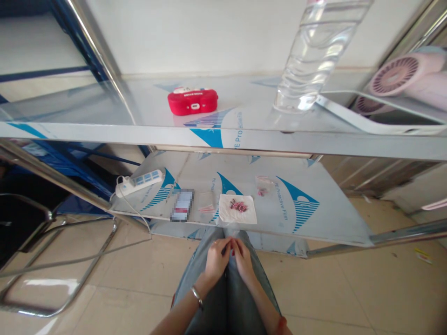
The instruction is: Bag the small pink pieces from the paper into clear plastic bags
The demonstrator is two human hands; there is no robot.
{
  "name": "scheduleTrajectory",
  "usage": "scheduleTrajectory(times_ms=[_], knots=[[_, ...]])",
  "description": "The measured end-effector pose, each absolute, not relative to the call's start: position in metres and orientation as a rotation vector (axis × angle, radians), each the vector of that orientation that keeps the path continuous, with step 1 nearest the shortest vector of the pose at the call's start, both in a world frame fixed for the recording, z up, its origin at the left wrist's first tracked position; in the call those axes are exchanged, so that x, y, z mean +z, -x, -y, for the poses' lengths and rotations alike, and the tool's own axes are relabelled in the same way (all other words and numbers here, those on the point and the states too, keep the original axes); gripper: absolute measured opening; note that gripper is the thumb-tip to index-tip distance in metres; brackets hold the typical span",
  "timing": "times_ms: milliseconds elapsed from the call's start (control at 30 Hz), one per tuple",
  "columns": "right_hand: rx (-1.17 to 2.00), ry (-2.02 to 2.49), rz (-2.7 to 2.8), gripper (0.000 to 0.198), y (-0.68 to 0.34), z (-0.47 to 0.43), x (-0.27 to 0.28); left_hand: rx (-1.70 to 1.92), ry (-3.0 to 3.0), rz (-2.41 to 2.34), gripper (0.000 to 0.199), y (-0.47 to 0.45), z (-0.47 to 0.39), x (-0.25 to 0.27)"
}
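Note:
My left hand (217, 257) and my right hand (242, 258) meet above my lap, fingers pinched together at the tips. Whatever sits between them is too small to make out; a speck of red shows there. Just beyond the fingertips is a translucent, film-like piece (231, 230), and I cannot tell if it is held. On the lower shelf in front lies a white paper napkin (226, 215) with a pile of dark red and pink beads (239, 205). Left of it is a clear bag with pink strips (206, 203). A small bag with pink pieces (262, 187) lies behind, to the right.
The lower shelf (335, 214) also holds a phone (182, 204) and a white power strip (139, 182) with a trailing cable. On the upper shelf (139, 107) stand a red case (193, 102), a water bottle (316, 60) and a pink fan (396, 74). A metal-framed chair (87, 281) is at left.

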State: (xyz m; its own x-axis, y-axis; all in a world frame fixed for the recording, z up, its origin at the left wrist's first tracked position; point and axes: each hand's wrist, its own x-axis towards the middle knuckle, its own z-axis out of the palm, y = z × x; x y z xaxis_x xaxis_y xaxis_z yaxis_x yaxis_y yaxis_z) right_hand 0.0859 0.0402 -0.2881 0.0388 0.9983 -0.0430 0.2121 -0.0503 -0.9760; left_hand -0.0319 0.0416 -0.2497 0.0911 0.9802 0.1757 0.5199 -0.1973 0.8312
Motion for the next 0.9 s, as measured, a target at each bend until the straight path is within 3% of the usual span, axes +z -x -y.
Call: scheduleTrajectory(times_ms=[433, 600, 733, 900], knots=[[0.916, 1.428, 1.392, 0.033, -0.076, -0.041, -0.298, 1.168, -1.554, -1.477, 0.023, 0.032, -0.036, -0.257], [1.295, 1.306, 1.213, 0.033, -0.083, -0.059, -0.291, 1.101, -1.351, -1.510, 0.020, 0.030, -0.045, -0.265], [1.705, 1.204, 0.928, 0.034, -0.094, -0.070, -0.289, 1.005, -1.135, -1.401, 0.034, 0.037, -0.055, -0.267], [1.958, 1.057, 0.875, 0.028, -0.098, -0.074, -0.286, 0.769, -0.990, -1.084, 0.044, 0.050, -0.067, -0.270]])
